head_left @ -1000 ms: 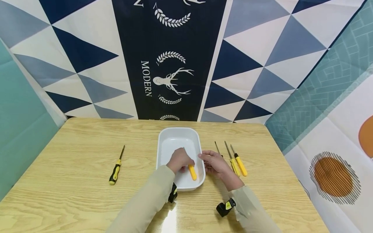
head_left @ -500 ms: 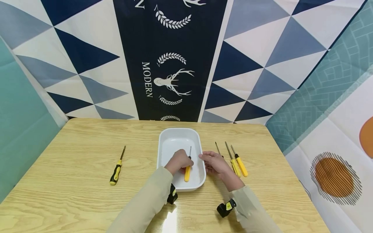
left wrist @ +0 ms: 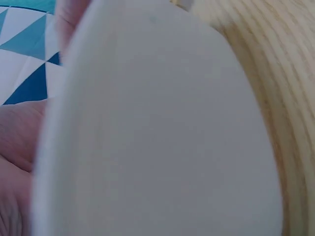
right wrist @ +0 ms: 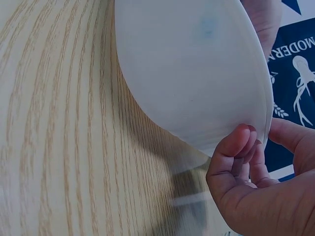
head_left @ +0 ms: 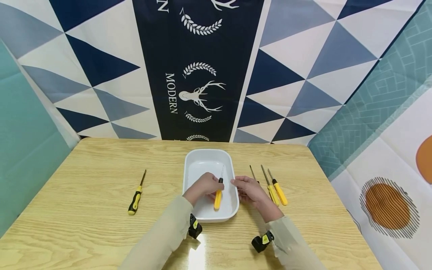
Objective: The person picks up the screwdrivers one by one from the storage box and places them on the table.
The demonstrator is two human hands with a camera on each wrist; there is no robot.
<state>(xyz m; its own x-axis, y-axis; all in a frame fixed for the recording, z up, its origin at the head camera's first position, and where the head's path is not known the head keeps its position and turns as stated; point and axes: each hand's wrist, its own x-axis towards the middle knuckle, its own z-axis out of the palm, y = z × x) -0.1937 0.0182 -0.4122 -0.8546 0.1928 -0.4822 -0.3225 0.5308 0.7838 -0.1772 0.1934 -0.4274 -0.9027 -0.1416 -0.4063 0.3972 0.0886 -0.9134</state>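
Observation:
A white plastic tray stands on the wooden table. My left hand reaches over its near left side and holds a screwdriver with a yellow handle, black collar and thin shaft pointing away. Its fingertips are partly hidden in the head view. In the left wrist view the tray wall fills most of the picture, with part of the left hand beyond the rim. My right hand grips the tray's right rim; the right wrist view has its thumb over the rim and curled fingers against the outer wall.
Left of the tray lies a black-and-yellow screwdriver. To the right lie a yellow-handled screwdriver, another with a black collar, and a thin shaft partly hidden by the right hand. Patterned cloth hangs behind the table.
Inside the tray, the screwdriver has turned from slanting to nearly straight, its shaft pointing away. The left hand and wrist have shifted slightly left. My right hand stays at the rim.

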